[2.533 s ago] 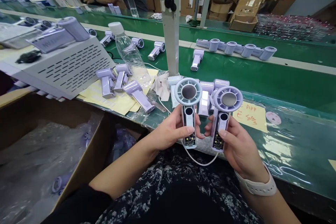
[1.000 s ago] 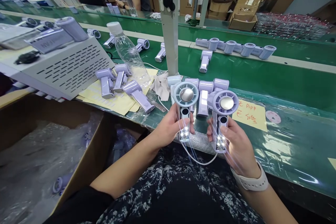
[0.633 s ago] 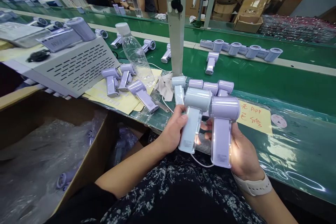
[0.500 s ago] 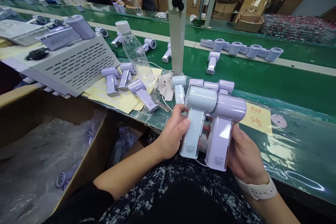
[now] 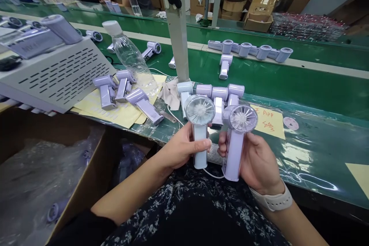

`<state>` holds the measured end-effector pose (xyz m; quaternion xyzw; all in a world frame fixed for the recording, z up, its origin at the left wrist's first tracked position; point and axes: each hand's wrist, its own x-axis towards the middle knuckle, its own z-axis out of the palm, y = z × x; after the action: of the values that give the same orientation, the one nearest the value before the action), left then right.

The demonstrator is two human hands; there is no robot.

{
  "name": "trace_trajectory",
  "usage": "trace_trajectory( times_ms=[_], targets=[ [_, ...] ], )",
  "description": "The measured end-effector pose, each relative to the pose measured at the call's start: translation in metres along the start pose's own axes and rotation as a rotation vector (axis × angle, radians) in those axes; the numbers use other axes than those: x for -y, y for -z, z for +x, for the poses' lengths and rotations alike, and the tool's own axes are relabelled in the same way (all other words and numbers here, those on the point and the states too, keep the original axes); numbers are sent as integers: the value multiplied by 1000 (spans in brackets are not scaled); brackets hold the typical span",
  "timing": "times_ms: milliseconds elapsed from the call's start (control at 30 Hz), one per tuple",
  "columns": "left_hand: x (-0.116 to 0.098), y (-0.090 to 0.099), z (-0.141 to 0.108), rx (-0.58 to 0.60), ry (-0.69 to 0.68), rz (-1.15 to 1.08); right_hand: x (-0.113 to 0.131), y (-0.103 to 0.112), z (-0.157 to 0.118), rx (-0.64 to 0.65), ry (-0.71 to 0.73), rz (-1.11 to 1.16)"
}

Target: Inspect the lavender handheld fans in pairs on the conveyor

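Note:
My left hand (image 5: 181, 147) is closed round the handle of a pale blue handheld fan (image 5: 200, 134), thumb across its front. In my right hand (image 5: 258, 163) a lilac handheld fan (image 5: 235, 153) is gripped by its handle. Both fans stand upright side by side, a little apart, their round clear-finned ends turned to me. A white cable (image 5: 213, 175) hangs between their lower ends. Just behind them on the bench are several lilac fans (image 5: 219, 93) and another pale blue fan (image 5: 184, 87), partly hidden.
Left of my hands, several lilac fans (image 5: 145, 106) lie on yellow paper beside a clear bottle (image 5: 129, 55) and a slotted grey box (image 5: 66, 73). A metal post (image 5: 177, 27) rises behind. More fans (image 5: 245, 49) lie on the green conveyor (image 5: 317, 84). An open carton (image 5: 83, 188) stands lower left.
Both fans have been turned from side-on, so their round ends now face me and they are apart. The camera view has shifted slightly to the right.

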<state>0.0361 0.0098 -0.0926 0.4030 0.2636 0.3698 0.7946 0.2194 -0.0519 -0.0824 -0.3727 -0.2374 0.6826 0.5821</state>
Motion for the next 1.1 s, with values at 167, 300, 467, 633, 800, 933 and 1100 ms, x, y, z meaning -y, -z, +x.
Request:
trace_trajectory(
  times_ms=[167, 300, 467, 633, 800, 933, 1100],
  targets=[
    [0, 5, 1, -4, 9, -181, 1, -3, -1, -30, 65, 64],
    [-5, 10, -3, 71, 17, -95, 2, 4, -1, -14, 114, 73],
    [-11, 15, -4, 72, -36, 146, -3, 13, 0, -153, 168, 28],
    [-6, 16, 1, 51, -23, 189, -9, 10, 1, -268, 111, 1],
    [-4, 14, 2, 25, -19, 200, -11, 3, 4, -306, 81, 13],
    [-5, 16, 1, 20, 6, 233, -10, -2, 5, -298, 78, 7],
    [-10, 17, 1, 25, 22, 301, -13, 3, 5, -199, 106, -44]
  ],
)
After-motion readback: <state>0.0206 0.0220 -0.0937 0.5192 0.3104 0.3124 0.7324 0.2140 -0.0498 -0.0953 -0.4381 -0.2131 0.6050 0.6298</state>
